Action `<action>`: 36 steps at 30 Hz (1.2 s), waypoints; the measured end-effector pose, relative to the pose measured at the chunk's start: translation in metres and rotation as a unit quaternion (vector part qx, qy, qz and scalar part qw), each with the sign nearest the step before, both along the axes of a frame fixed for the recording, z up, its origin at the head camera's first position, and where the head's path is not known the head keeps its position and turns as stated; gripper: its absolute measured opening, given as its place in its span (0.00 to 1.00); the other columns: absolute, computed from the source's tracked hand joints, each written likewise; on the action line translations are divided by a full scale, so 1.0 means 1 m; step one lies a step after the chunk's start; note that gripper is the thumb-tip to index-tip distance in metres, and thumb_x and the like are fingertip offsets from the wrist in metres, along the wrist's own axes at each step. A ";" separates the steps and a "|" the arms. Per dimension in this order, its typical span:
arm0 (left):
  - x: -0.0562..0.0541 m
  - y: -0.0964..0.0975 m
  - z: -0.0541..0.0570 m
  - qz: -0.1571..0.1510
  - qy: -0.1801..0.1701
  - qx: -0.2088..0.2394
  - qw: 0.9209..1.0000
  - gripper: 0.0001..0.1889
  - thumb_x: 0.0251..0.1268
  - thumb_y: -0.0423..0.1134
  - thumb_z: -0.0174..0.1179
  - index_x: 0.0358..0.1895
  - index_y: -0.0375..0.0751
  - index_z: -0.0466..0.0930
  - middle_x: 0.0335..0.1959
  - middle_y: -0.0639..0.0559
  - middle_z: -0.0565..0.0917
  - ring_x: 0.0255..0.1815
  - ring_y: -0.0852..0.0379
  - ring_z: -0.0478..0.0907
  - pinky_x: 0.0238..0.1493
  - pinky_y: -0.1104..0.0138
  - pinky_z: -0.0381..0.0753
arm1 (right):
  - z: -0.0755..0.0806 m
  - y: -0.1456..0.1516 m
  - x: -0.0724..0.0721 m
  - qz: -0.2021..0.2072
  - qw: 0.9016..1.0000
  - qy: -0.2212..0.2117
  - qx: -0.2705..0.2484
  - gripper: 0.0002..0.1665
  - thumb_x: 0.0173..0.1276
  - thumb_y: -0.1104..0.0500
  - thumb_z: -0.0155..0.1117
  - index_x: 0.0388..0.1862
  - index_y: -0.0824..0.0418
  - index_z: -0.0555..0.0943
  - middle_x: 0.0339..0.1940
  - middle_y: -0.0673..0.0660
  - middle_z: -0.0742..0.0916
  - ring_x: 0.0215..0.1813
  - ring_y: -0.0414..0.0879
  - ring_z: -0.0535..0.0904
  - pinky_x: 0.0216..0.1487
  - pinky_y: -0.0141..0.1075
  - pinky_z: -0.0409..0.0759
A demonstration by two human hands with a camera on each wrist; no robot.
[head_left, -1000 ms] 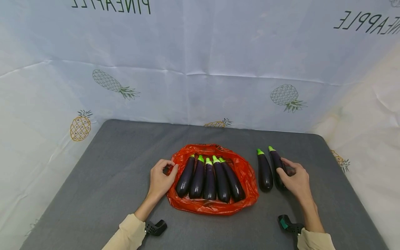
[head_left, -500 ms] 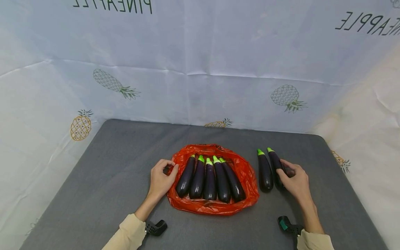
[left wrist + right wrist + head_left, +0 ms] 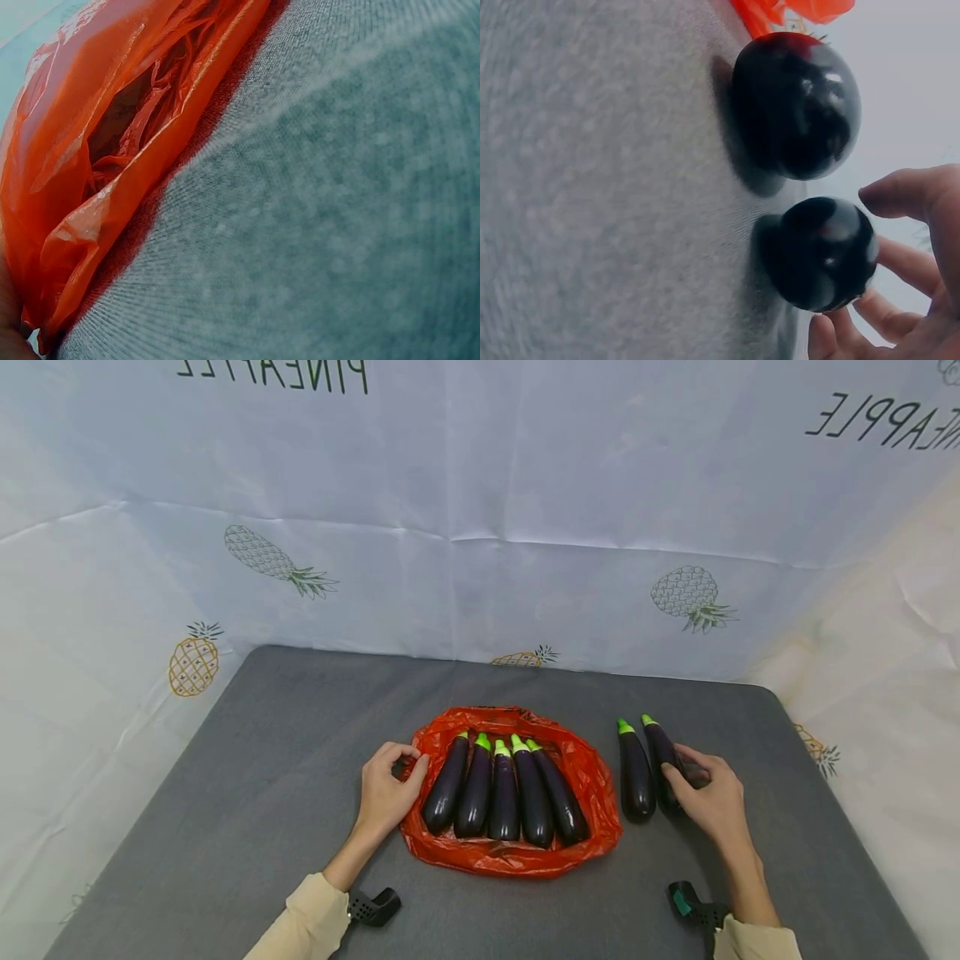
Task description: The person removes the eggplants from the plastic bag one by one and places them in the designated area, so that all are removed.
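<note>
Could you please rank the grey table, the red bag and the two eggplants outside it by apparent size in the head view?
1. Grey table
2. Red bag
3. Eggplant nearer the bag and eggplant at the right hand: unranked, as they look alike and the right hand hides part of the second.

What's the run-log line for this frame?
left hand: pinches red bag, left edge | right hand: fingers around outer loose eggplant | bagged eggplants: five visible | inner loose eggplant: on table

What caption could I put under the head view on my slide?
Left grip pinching a red bag holding five eggplants; right grip around the rightmost of two loose eggplants.
</note>
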State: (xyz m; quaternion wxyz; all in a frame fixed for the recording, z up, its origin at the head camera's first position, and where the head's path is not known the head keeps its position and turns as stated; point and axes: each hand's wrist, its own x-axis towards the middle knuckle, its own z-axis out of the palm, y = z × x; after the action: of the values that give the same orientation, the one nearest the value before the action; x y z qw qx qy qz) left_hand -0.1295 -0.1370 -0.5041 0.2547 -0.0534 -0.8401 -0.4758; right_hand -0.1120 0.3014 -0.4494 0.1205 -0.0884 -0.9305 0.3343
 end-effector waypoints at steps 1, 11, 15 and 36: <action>0.000 0.000 0.000 0.000 0.000 0.000 1.000 0.05 0.58 0.31 0.72 0.31 0.42 0.84 0.30 0.50 0.84 0.31 0.57 0.79 0.35 0.73 0.75 | 0.001 -0.001 0.000 -0.002 1.000 0.006 -0.001 0.27 0.69 0.57 0.68 0.64 0.66 0.80 0.57 0.70 0.81 0.50 0.66 0.83 0.41 0.38 0.75; 0.000 0.000 -0.001 -0.002 0.001 -0.002 1.000 0.05 0.58 0.32 0.72 0.32 0.43 0.84 0.31 0.50 0.84 0.31 0.56 0.80 0.36 0.71 0.76 | 0.017 -0.020 0.004 -0.011 0.997 0.074 -0.030 0.23 0.67 0.58 0.71 0.60 0.64 0.84 0.53 0.66 0.84 0.45 0.53 0.82 0.38 0.12 0.67; 0.000 0.000 -0.001 -0.002 0.001 -0.003 1.000 0.05 0.58 0.32 0.72 0.32 0.42 0.84 0.31 0.50 0.84 0.31 0.56 0.80 0.36 0.72 0.76 | 0.025 -0.033 0.008 0.003 0.995 0.092 -0.046 0.22 0.66 0.60 0.71 0.59 0.63 0.85 0.51 0.63 0.85 0.40 0.29 0.76 0.40 0.14 0.70; 0.000 -0.001 -0.001 -0.003 -0.002 -0.005 1.000 0.05 0.59 0.32 0.72 0.32 0.42 0.85 0.31 0.50 0.84 0.32 0.56 0.80 0.36 0.70 0.77 | 0.038 -0.108 0.024 0.170 0.969 0.136 -0.116 0.22 0.62 0.69 0.73 0.57 0.61 0.86 0.43 0.61 0.88 0.40 0.28 0.79 0.45 0.20 0.80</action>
State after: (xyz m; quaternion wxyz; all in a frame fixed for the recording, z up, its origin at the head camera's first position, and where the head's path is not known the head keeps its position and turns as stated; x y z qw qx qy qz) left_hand -0.1295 -0.1376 -0.5054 0.2516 -0.0566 -0.8429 -0.4722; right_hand -0.0882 0.1939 -0.4113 0.1762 0.1038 -0.8616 0.4645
